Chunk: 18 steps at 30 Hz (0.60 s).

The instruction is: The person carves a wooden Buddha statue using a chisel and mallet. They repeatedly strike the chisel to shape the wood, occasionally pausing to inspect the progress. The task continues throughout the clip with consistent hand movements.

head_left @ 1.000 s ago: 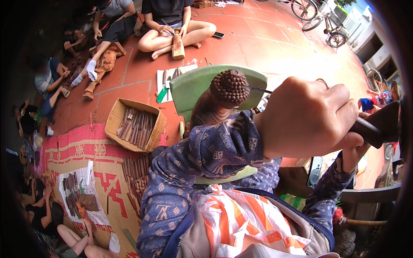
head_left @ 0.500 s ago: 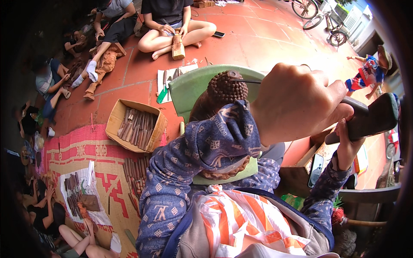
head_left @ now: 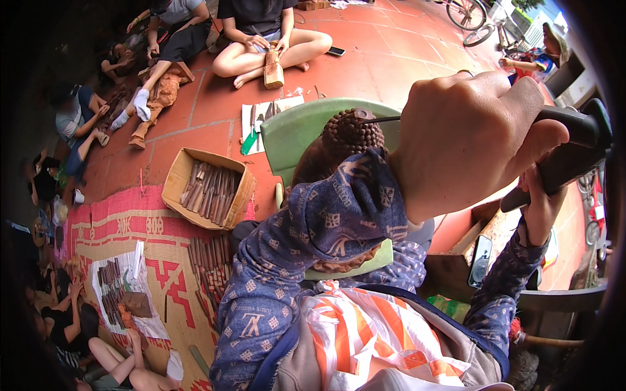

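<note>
A dark wooden carving with rows of knobby curls on its head rests on a green plastic chair in front of me. My left hand is wrapped round a chisel, its thin metal shaft reaching the top of the curls. The chisel's dark handle sticks out past my thumb to the right. Beyond it, my right hand grips a dark wooden mallet, whose head overlaps the handle's end; whether they touch I cannot tell. My left forearm and sleeve hide much of the carving.
On the left stands a cardboard box of carving tools, with more tools on a patterned mat. A phone lies at a wooden box on my right. A person sits opposite with a wood piece; several others sit at left.
Both my hands, with the chisel and mallet, have shifted up and to the right in view. At the far right, a small person has moved farther back.
</note>
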Motion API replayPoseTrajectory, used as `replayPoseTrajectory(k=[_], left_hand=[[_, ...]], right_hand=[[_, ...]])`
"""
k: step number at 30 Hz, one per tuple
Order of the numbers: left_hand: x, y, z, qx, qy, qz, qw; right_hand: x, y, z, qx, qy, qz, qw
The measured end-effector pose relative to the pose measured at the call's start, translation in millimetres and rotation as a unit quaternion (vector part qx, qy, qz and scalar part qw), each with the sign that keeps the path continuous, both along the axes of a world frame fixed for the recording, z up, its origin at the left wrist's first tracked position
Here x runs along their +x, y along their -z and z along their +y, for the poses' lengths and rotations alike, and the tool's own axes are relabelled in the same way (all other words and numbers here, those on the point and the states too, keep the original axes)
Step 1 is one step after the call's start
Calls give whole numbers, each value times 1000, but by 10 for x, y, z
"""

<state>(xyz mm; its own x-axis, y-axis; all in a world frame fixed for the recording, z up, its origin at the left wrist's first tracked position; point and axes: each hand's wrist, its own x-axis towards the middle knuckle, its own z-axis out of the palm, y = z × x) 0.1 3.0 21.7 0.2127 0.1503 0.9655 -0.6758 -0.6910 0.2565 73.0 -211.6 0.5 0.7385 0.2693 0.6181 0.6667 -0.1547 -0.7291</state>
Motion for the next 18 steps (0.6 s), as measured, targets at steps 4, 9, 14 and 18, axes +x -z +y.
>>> replayPoseTrajectory(k=[4,9,14,18], left_hand=[[64,-3,-5,-32,18,-46,998],[29,-46,15,-44,18,-39,998],[33,-30,20,-43,18,-49,998],[17,-2,25,-35,35,-53,997]], right_hand=[[-99,-207,-13,-42,47,10,998],[26,-251,-120,-68,49,-62,995],[-4,-293,-104,-78,53,-45,995],[-47,-247,-31,-46,39,-75,995]])
